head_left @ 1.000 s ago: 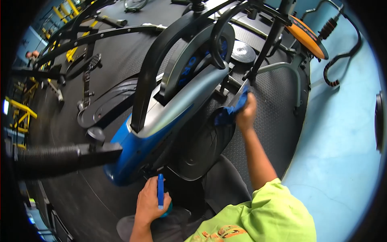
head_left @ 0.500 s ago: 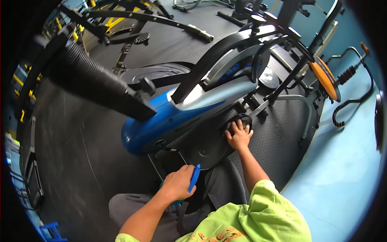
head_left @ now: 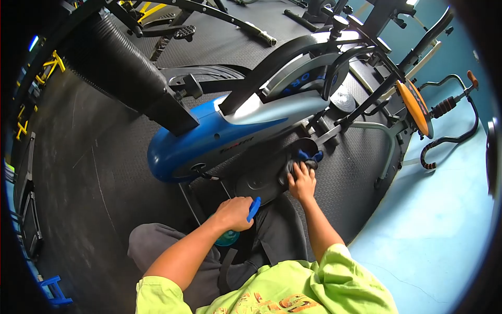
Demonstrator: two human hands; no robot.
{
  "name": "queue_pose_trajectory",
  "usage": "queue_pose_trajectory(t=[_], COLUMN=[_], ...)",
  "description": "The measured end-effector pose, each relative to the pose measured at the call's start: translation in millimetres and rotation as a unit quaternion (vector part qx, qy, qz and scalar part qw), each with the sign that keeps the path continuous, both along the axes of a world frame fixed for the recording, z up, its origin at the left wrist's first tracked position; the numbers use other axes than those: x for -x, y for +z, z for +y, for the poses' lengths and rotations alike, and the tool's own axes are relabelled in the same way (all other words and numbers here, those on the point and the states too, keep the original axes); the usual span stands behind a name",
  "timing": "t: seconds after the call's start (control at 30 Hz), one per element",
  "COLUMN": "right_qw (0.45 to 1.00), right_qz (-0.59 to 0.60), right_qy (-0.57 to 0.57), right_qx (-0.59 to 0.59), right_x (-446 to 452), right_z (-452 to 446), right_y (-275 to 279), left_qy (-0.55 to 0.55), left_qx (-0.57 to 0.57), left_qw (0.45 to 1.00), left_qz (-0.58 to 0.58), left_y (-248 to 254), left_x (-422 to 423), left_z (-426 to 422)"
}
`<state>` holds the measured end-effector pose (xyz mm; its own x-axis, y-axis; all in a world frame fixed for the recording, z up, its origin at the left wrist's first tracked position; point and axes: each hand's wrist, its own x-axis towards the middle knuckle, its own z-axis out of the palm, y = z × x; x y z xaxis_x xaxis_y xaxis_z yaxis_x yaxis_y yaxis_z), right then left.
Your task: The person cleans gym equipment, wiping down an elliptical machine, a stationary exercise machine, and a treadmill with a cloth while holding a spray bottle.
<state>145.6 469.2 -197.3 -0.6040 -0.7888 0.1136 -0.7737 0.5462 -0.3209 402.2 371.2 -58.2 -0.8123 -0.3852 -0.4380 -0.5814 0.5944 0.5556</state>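
My left hand (head_left: 234,213) is wrapped round the neck of a spray bottle (head_left: 228,238); its blue trigger head (head_left: 254,209) sticks out past my fingers and the teal body shows below. My right hand (head_left: 302,182) grips a dark bunched cloth (head_left: 293,168) with a blue part (head_left: 310,155) at its far side. The cloth lies beside the lower frame of a blue and silver exercise bike (head_left: 198,141), close to a black rounded part at the frame's end. My fingertips press into the cloth, and whatever lies under it is hidden.
A ribbed black post (head_left: 123,68) rises at the upper left. An orange-padded machine (head_left: 414,107) with curved handles stands by the light blue wall (head_left: 434,225) on the right. Yellow frames (head_left: 52,65) and a small blue stand (head_left: 55,290) are at the left.
My right hand has drawn back slightly toward me and left, and the dark cloth with its blue part now shows beyond the fingers. My left hand keeps its hold; the view has shifted a little.
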Motion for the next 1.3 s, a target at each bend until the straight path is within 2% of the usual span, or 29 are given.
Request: queue_pose_trajectory(t=[0.07,0.13,0.2,0.23,0.33,0.37,0.4,0.47,0.53,0.6,0.67,0.7,0.73,0.77,0.8,0.87,0.97,1.0,1.07,1.1,1.2,1.23,1.3], right_qw=[0.996,0.998,0.967,0.967,0.940,0.944,0.964,0.990,0.981,0.988,0.992,0.973,0.961,0.950,0.956,0.941,0.934,0.932,0.956,0.969,0.992,0.988,0.966], right_qz=[0.049,0.023,0.097,0.097,-0.015,-0.021,-0.026,0.057,0.157,0.136,-0.012,0.034,-0.102,-0.118,-0.056,-0.065,-0.012,-0.012,0.068,0.065,0.026,-0.025,-0.013], right_qy=[-0.052,0.048,0.236,0.237,0.336,0.320,0.253,0.064,-0.012,-0.007,0.129,0.226,0.231,0.255,0.288,0.313,0.347,0.337,0.281,0.239,0.127,0.151,0.258], right_qx=[-0.056,-0.025,-0.012,-0.017,0.051,0.079,0.081,0.114,0.115,0.068,-0.010,-0.025,0.114,0.135,0.019,-0.114,-0.078,-0.135,-0.045,0.006,0.000,0.016,0.004], right_x=[-17.0,-52.2,-95.5,-97.8,-102.0,-81.8,-64.6,-33.6,-45.2,-79.6,-113.8,-129.9,-152.5,-156.1,-151.8,-138.1,-93.6,-72.6,-27.3,-12.9,-42.3,-63.9,-114.4], right_z=[-26.6,-32.7,-24.5,-21.8,-24.7,-30.3,-37.1,-56.1,-73.2,-75.1,-56.4,-43.3,-29.2,-16.1,-13.4,-3.3,29.8,33.1,43.2,37.9,27.7,29.3,37.2], right_y=[3.8,12.5,-3.0,-3.6,-3.0,-1.7,12.8,7.9,-4.4,-6.3,11.2,-19.1,-44.9,-23.2,7.4,23.1,21.9,35.3,20.0,21.4,17.9,15.1,10.8], left_qy=[-0.001,-0.020,-0.017,-0.009,-0.044,-0.054,-0.054,-0.024,-0.030,-0.029,-0.036,-0.042,-0.047,-0.052,-0.063,-0.037,-0.044,-0.037,-0.039,-0.043,-0.054,-0.065,-0.062], left_qx=[-0.021,-0.030,-0.027,-0.026,-0.007,-0.020,-0.020,0.010,-0.011,0.004,0.009,0.008,0.008,0.000,0.001,0.024,0.034,0.034,0.036,0.038,0.036,0.044,0.039], left_qw=[0.999,0.999,0.999,0.998,0.998,0.995,0.995,0.999,0.997,0.997,0.997,0.996,0.996,0.996,0.995,0.998,0.998,0.997,0.997,0.997,0.995,0.994,0.994], left_qz=[-0.042,-0.021,-0.035,-0.049,-0.035,-0.083,-0.085,-0.037,-0.069,-0.077,-0.067,-0.073,-0.078,-0.076,-0.077,-0.042,-0.037,-0.050,-0.054,-0.060,-0.078,-0.083,-0.081], left_y=[7.0,10.6,15.1,14.6,14.1,17.9,17.9,12.7,20.5,25.2,29.0,29.1,29.8,47.2,44.5,38.0,41.4,40.7,40.4,41.3,45.3,48.0,49.0], left_x=[1.0,3.8,16.2,21.3,32.0,36.5,36.7,31.7,28.6,26.3,26.7,27.9,31.2,35.7,36.4,33.2,29.1,27.2,24.3,24.0,23.5,27.7,32.6], left_z=[-0.2,-2.3,-9.4,-8.8,-13.6,-14.6,-16.0,-13.2,-14.0,-17.0,-20.7,-23.3,-25.2,-28.4,-28.6,-34.1,-35.9,-35.4,-33.6,-31.9,-21.3,-22.3,-23.0])
